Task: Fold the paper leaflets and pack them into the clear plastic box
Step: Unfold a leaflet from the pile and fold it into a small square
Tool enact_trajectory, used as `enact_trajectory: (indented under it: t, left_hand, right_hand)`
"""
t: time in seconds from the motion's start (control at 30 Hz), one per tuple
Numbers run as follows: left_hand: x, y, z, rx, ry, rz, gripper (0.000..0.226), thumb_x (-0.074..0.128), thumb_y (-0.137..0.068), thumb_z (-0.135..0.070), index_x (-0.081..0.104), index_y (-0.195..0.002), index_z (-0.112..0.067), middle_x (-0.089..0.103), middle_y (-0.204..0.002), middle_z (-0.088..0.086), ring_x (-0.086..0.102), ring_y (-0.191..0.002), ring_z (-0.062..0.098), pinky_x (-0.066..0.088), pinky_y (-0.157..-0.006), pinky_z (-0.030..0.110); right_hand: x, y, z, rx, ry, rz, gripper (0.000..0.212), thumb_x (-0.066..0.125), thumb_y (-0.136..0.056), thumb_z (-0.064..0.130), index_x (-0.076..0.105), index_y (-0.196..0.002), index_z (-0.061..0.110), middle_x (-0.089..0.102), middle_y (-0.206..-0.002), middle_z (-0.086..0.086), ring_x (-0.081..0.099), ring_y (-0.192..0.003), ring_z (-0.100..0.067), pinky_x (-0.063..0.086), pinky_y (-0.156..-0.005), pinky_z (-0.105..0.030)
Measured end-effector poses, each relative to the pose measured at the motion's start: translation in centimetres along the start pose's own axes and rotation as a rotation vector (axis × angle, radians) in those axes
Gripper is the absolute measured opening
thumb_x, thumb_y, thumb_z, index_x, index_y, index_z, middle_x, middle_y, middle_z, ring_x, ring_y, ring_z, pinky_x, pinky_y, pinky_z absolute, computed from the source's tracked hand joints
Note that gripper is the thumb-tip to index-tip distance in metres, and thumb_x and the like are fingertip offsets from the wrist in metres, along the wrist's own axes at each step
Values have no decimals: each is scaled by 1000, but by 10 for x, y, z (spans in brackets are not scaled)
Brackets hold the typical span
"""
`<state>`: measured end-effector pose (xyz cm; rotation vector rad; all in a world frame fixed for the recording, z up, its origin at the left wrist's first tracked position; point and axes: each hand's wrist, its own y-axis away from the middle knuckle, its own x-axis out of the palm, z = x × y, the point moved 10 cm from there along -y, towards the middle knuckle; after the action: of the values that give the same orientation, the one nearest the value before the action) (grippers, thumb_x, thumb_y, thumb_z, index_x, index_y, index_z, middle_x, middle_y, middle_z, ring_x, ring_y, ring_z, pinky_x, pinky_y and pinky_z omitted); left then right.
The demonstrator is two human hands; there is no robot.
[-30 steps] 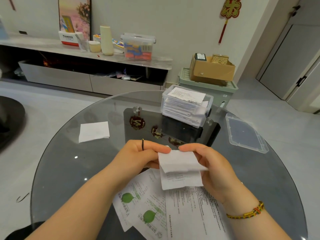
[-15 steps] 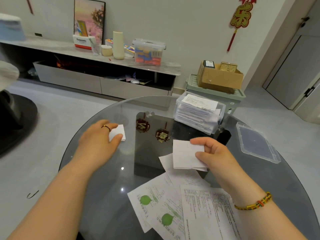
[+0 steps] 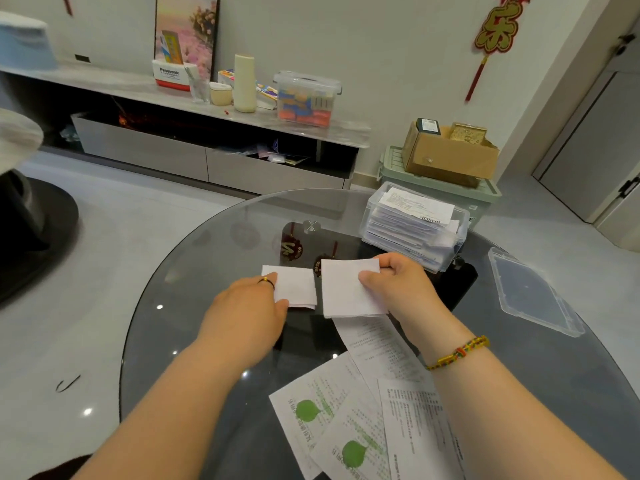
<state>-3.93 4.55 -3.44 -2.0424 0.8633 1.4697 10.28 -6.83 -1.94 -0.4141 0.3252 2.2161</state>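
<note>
Our left hand (image 3: 249, 310) pinches the left leaflet (image 3: 296, 287) and our right hand (image 3: 398, 285) pinches the right leaflet (image 3: 348, 289), side by side, just apart. The box (image 3: 415, 230), beyond the right hand, looks heaped past its rim, so we risk toppling the stack by adding both.

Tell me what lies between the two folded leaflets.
In the head view, only a narrow strip of bare glass table lies between the left leaflet and the right leaflet. The two do not touch.
</note>
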Motion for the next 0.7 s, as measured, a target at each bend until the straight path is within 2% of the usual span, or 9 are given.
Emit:
enact_trajectory:
  t: [0.1,0.17,0.23,0.3,0.43,0.5,0.57,0.63,0.7]
  left_hand:
    - [-2,1,-3,-12,82,-18,45,33,-97,-23,26,-140,-14,47,-132,7,46,-119,23,38,-92,29]
    - [-3,1,1,-30,151,-21,45,33,-95,-17,25,-140,-15,48,-131,6,47,-116,24,38,-89,28]
    - [-3,1,4,-36,217,-23,46,33,-93,-12,26,-138,-16,48,-131,4,48,-114,24,39,-88,29]
    - [-5,1,6,-33,258,-29,48,33,-91,-8,26,-138,-17,49,-128,5,50,-108,24,40,-85,30]
    - [-4,0,7,-19,269,-13,56,34,-89,-8,21,-143,-20,54,-110,9,49,-85,24,38,-67,28]
    - [-1,0,7,-18,228,0,55,34,-91,-10,20,-144,-19,49,-128,9,50,-105,25,40,-81,29]
    - [1,-1,5,-1,175,8,51,33,-93,-10,26,-143,-18,40,-141,4,40,-125,20,35,-97,26]
    - [3,-1,4,10,141,18,48,33,-93,-10,32,-140,-18,38,-142,0,36,-129,17,32,-100,24]
    - [4,-1,2,27,114,28,46,33,-93,-11,36,-138,-17,39,-142,-2,35,-130,16,31,-100,23]
  right_hand:
    - [8,-13,-1,20,46,-68,13,57,-85,10,50,-75,12,60,-90,-14,56,-82,-23,47,-67,-30]
    - [19,-20,-1,27,48,-83,10,57,-83,10,49,-78,9,58,-90,-19,56,-82,-30,49,-70,-36]
    - [30,-24,0,25,84,-84,16,57,-83,12,46,-71,12,56,-84,-12,54,-81,-27,49,-75,-38]
    - [40,-26,3,14,148,-80,27,56,-84,15,41,-62,18,49,-72,1,50,-78,-19,42,-71,-31]
    - [61,-26,7,-20,295,-37,27,53,-84,16,41,-61,23,43,-65,11,47,-75,-16,36,-67,-25]
    - [65,-24,8,-42,374,-45,16,51,-85,17,45,-71,22,47,-72,9,46,-78,-16,34,-66,-25]
    - [63,-21,10,-63,462,-77,8,48,-85,17,47,-79,23,54,-87,5,48,-85,-19,31,-67,-24]
    - [63,-19,13,-96,571,-97,11,47,-87,19,44,-77,23,56,-96,2,50,-91,-21,30,-67,-25]
    - [64,-18,14,-111,642,-104,22,45,-89,22,39,-68,23,52,-91,3,46,-83,-19,29,-66,-25]
